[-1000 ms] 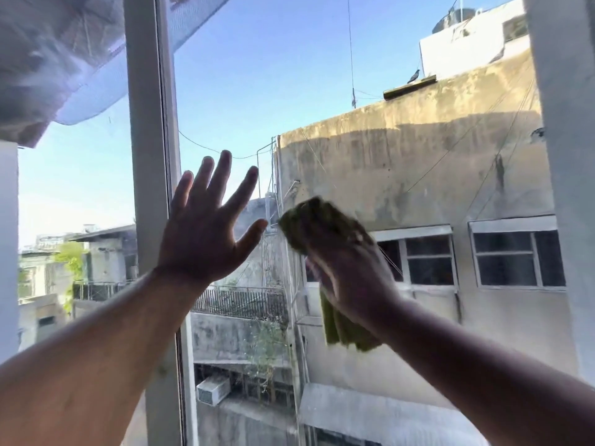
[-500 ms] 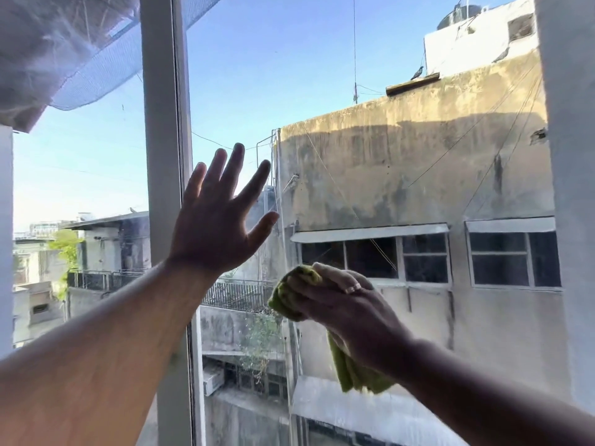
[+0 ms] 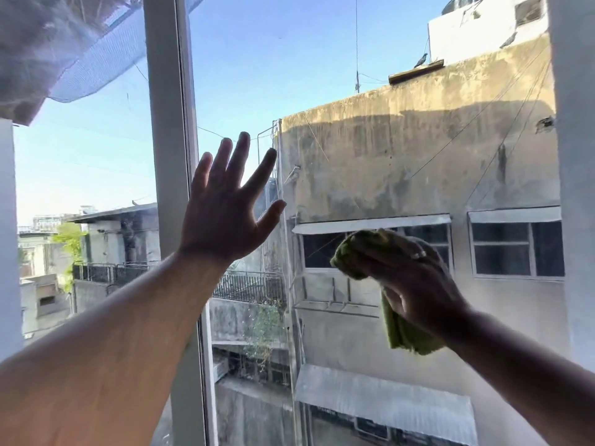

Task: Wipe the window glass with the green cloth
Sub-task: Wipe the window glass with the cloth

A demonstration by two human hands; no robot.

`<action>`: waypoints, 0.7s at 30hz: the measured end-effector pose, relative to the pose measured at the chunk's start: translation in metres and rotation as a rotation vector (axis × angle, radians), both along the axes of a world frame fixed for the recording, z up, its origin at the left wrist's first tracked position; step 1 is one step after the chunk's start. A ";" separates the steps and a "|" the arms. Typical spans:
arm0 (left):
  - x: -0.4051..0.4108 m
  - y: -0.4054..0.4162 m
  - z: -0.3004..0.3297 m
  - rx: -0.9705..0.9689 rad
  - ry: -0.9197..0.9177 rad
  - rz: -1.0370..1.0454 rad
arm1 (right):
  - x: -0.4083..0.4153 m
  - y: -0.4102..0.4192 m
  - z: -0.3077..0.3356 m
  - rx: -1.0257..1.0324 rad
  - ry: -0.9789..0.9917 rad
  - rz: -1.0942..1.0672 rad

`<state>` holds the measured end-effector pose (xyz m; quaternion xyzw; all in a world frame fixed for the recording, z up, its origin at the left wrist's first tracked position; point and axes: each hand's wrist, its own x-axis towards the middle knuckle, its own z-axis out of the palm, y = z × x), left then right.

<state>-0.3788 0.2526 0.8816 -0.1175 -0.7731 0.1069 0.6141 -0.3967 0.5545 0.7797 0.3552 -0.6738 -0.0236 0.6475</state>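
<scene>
The window glass [image 3: 370,149] fills most of the view, with buildings and blue sky behind it. My right hand [image 3: 415,284] grips a bunched green cloth [image 3: 357,252] and presses it against the pane at right of centre; a tail of the cloth [image 3: 409,333] hangs below my palm. My left hand [image 3: 225,214] is flat on the glass with its fingers spread, just right of the white upright frame bar. It holds nothing.
A white vertical frame bar [image 3: 170,156] splits the window left of centre. The right frame edge [image 3: 576,156] runs down the far right. A grey mesh net [image 3: 64,43] hangs in the upper left corner. A white wall edge [image 3: 8,236] borders the left.
My right hand with the cloth dropped from mid-pane, then swept to the right across the glass. My left hand stayed spread on the pane beside the frame bar.
</scene>
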 end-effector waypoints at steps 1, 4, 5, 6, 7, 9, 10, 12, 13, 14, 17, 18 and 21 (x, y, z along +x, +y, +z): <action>-0.001 0.000 0.000 -0.001 0.002 0.004 | -0.004 0.001 0.013 -0.141 0.000 -0.003; -0.001 0.000 0.000 -0.004 0.011 -0.001 | -0.001 -0.056 0.004 -0.448 -0.103 -0.044; -0.001 -0.001 -0.001 -0.005 0.012 -0.005 | 0.001 -0.079 -0.022 -0.370 -0.131 -0.071; 0.000 -0.002 -0.001 -0.007 0.015 -0.008 | 0.006 -0.094 -0.054 -0.174 -0.121 -0.121; 0.000 -0.002 -0.001 -0.010 0.019 -0.012 | 0.012 -0.098 -0.084 0.077 -0.089 -0.193; 0.000 -0.002 -0.001 -0.010 0.013 -0.017 | 0.014 -0.068 -0.112 0.446 -0.024 -0.294; 0.000 -0.001 -0.001 -0.009 0.011 -0.019 | 0.009 -0.047 -0.107 0.495 0.009 -0.327; -0.001 0.000 -0.001 -0.005 0.015 -0.014 | -0.002 -0.006 -0.074 0.302 0.008 -0.364; -0.001 0.000 -0.002 -0.003 0.020 -0.012 | -0.005 0.009 -0.051 0.131 -0.045 -0.348; -0.002 0.000 -0.002 -0.002 0.026 -0.014 | -0.006 0.018 -0.024 -0.026 -0.109 -0.320; -0.003 0.001 -0.001 -0.007 0.034 -0.020 | 0.001 -0.017 0.031 -0.410 -0.179 -0.264; -0.003 0.001 -0.001 -0.009 0.035 -0.018 | 0.004 -0.043 0.030 -0.460 -0.188 -0.262; -0.002 -0.001 -0.002 -0.007 0.045 -0.019 | 0.011 -0.122 -0.027 -0.029 -0.165 -0.221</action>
